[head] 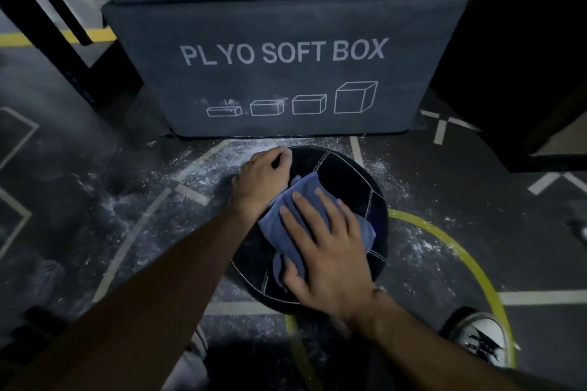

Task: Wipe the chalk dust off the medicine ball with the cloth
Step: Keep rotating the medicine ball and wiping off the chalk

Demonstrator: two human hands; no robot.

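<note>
I see the right hand [324, 244] flat, fingers spread, pressing the blue cloth [305, 225] onto the black medicine ball [346, 174] — the left hand [263, 178] curled over the ball's far-left edge — the ball on the chalk-dusted floor [127, 200], just before the grey plyo box [282, 73].

A single head-worn wide-angle camera looks forward and steeply down from above the person's arms. It sits close over the medicine ball [343, 174] on the floor [95, 200], with the stacked plyo soft boxes [282, 73] filling the upper frame and a shoe [479, 338] at the lower right corner.
</note>
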